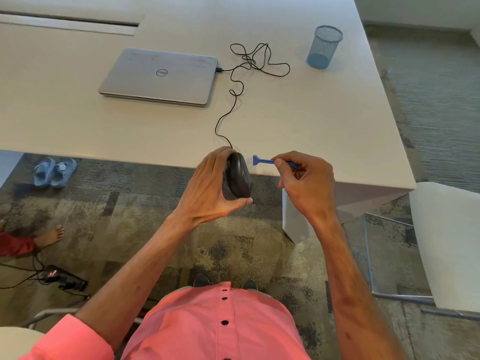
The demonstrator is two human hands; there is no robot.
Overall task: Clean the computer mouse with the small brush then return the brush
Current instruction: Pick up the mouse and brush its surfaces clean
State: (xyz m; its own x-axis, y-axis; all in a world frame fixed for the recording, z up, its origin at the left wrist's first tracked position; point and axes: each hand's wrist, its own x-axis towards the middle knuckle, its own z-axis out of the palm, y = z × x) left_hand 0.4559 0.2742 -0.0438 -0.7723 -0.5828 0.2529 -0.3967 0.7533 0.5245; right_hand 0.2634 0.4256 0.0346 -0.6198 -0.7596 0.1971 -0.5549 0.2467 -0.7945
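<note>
One broad table (324, 120) with a pale, smooth matte top filled most of the view, its near edge running across the middle of the frame above a mottled grey-and-tan carpet (161, 224). On the table lay a closed silver laptop (159, 76), flat and round-cornered, its lid bearing a circular logo that read "DELL" seen upside down. Well apart from it, toward the far right corner, stood a blue wire-mesh pen cup (324, 46), cylindrical and upright. A thin black cable (235, 100) ran from the laptop's right side, tangled in loose loops, then trailed down to the table's near edge.

There the left hand (207, 188) held the computer mouse (239, 176) off the table, just past the edge, fingers curled over its far end and thumb under its near end. The mouse was black, smooth and oval, turned on its side. The right hand (306, 183) pinched the small brush (270, 161) between thumb and fingers. The brush had a slim blue plastic handle widening to a head with short whitish bristles; these appeared to touch the mouse's upper right flank, though the blur left that uncertain.
</note>
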